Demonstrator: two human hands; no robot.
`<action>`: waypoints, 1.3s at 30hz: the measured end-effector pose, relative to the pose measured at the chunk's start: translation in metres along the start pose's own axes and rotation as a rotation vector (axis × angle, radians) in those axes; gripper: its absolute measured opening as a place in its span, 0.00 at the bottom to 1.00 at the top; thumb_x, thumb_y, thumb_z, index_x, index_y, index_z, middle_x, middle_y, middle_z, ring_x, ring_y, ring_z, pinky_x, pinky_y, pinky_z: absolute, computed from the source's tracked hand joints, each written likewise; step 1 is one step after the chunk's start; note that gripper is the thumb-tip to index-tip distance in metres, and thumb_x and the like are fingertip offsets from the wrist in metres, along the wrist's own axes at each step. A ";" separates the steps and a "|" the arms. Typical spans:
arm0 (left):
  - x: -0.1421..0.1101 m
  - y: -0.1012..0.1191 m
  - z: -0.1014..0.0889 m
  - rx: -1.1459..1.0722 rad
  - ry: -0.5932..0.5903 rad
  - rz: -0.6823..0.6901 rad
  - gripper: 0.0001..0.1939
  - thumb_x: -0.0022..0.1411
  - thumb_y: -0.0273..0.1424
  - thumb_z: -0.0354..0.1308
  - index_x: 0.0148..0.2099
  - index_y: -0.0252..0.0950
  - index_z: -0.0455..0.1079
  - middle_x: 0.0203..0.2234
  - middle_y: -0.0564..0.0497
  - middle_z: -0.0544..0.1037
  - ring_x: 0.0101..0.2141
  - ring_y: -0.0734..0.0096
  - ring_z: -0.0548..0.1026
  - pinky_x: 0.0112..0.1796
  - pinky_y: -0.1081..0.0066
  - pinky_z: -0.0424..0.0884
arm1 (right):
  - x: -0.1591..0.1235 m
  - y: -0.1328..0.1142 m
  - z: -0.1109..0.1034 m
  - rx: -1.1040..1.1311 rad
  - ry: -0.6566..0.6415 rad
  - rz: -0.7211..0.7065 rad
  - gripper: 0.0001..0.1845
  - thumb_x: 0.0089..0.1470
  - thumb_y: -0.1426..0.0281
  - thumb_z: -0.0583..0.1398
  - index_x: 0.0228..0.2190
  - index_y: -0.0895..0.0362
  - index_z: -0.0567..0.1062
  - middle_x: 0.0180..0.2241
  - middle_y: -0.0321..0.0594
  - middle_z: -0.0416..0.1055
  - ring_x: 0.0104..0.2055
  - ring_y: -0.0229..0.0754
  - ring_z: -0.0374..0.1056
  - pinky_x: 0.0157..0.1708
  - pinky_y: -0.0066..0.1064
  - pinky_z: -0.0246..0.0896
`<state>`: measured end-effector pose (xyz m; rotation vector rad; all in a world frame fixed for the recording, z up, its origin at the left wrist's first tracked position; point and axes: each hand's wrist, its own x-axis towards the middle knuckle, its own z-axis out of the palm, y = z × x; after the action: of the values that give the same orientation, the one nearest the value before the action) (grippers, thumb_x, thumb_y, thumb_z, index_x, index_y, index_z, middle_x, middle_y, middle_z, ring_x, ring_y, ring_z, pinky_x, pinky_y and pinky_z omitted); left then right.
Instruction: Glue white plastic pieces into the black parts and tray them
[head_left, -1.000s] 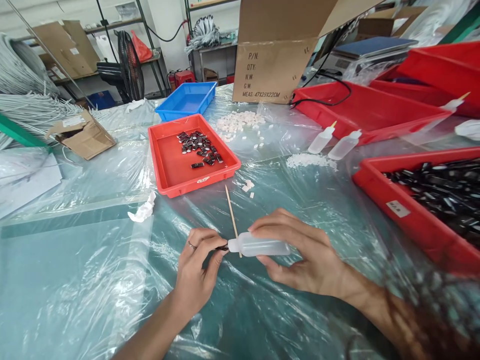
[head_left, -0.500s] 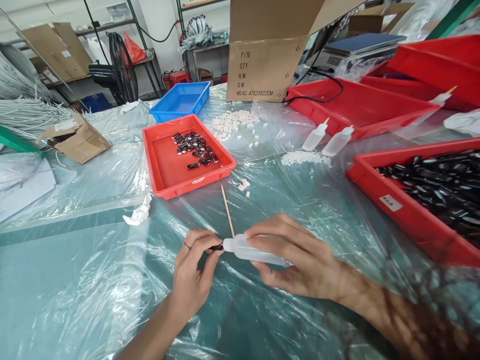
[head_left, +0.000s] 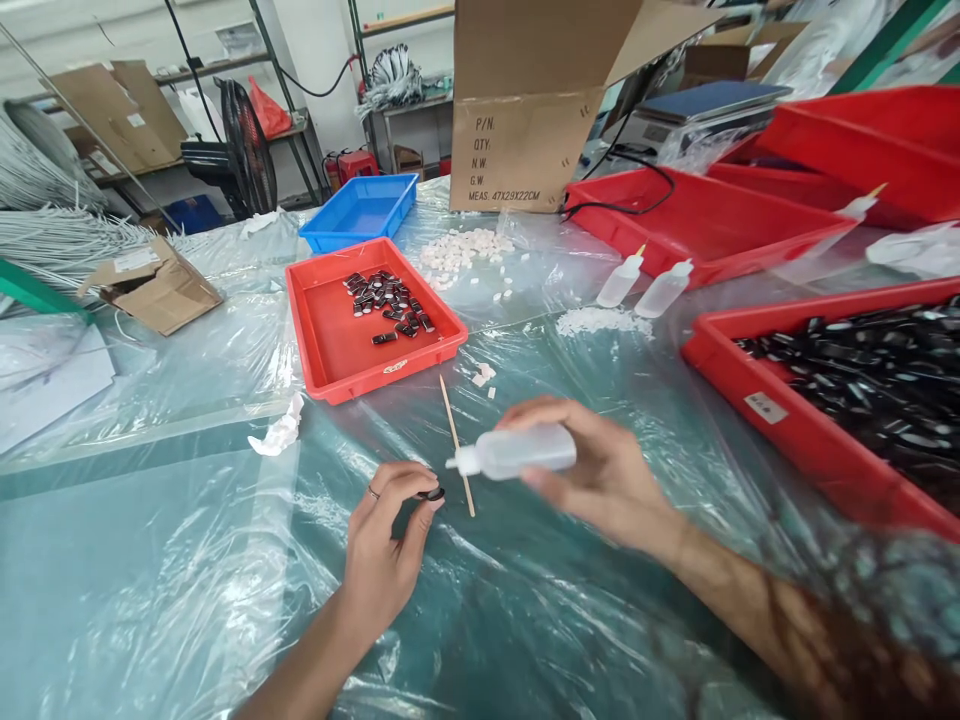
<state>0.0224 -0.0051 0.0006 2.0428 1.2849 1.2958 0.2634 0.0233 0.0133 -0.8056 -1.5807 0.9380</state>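
My left hand point(head_left: 388, 538) rests on the plastic-covered table and pinches a small black part point(head_left: 431, 493) between thumb and fingers. My right hand point(head_left: 600, 470) grips a translucent squeeze bottle point(head_left: 517, 451) held sideways, its white nozzle pointing left, a little above and to the right of the black part. A thin wooden stick point(head_left: 456, 444) lies on the table between the two hands.
A small red tray point(head_left: 330, 345) with several black parts sits beyond the hands, a blue tray point(head_left: 360, 210) behind it. A large red bin point(head_left: 795, 430) of black parts is at right. Two more squeeze bottles point(head_left: 643, 282), white pellets point(head_left: 465, 250), a crumpled tissue point(head_left: 279, 432) and a cardboard box point(head_left: 517, 130) stand farther back.
My right hand has lifted the bottle up and to the right, so its nozzle is no longer against the black part. My left hand stays put with the part.
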 end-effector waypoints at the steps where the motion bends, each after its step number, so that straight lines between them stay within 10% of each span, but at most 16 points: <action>1: 0.000 -0.001 0.000 -0.004 0.005 0.002 0.04 0.65 0.30 0.57 0.41 0.44 0.71 0.36 0.52 0.78 0.37 0.69 0.77 0.40 0.71 0.72 | 0.003 0.006 -0.003 0.141 0.038 0.115 0.12 0.59 0.66 0.71 0.45 0.45 0.80 0.44 0.37 0.82 0.41 0.42 0.80 0.39 0.34 0.77; 5: -0.002 -0.004 0.001 0.012 0.013 0.005 0.03 0.64 0.30 0.58 0.41 0.44 0.71 0.37 0.53 0.78 0.38 0.69 0.78 0.42 0.72 0.72 | 0.015 0.036 -0.009 0.414 0.101 0.374 0.20 0.58 0.54 0.72 0.48 0.49 0.80 0.45 0.39 0.81 0.38 0.42 0.80 0.45 0.38 0.78; 15: -0.002 -0.009 0.003 0.101 -0.015 0.057 0.05 0.63 0.33 0.56 0.41 0.47 0.71 0.37 0.55 0.79 0.39 0.67 0.79 0.43 0.72 0.73 | 0.020 0.067 -0.005 -0.151 -0.029 0.262 0.23 0.50 0.64 0.74 0.49 0.51 0.81 0.53 0.43 0.82 0.58 0.55 0.76 0.65 0.50 0.66; 19: -0.003 -0.009 0.005 0.065 -0.012 -0.005 0.07 0.63 0.34 0.54 0.44 0.47 0.68 0.37 0.55 0.80 0.38 0.67 0.80 0.42 0.71 0.74 | 0.032 0.072 -0.029 -0.174 -0.176 0.243 0.30 0.40 0.69 0.78 0.47 0.54 0.82 0.53 0.43 0.82 0.56 0.51 0.77 0.60 0.43 0.71; 23: -0.003 -0.007 0.007 0.052 -0.034 -0.012 0.08 0.64 0.33 0.52 0.46 0.46 0.67 0.35 0.55 0.81 0.35 0.68 0.81 0.39 0.71 0.75 | 0.044 0.089 -0.044 -0.267 -0.114 0.306 0.13 0.57 0.70 0.67 0.45 0.56 0.79 0.44 0.42 0.83 0.43 0.41 0.79 0.47 0.33 0.75; 39: -0.004 0.005 0.006 -0.005 -0.166 0.014 0.07 0.66 0.29 0.52 0.45 0.43 0.66 0.32 0.54 0.78 0.32 0.71 0.78 0.36 0.74 0.72 | 0.074 0.110 -0.014 -0.508 0.191 0.361 0.05 0.60 0.68 0.65 0.31 0.54 0.79 0.40 0.41 0.82 0.36 0.41 0.75 0.44 0.33 0.68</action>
<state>0.0292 -0.0103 -0.0004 2.1107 1.1937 1.1072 0.2659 0.1407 -0.0492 -1.5293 -1.5490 0.6808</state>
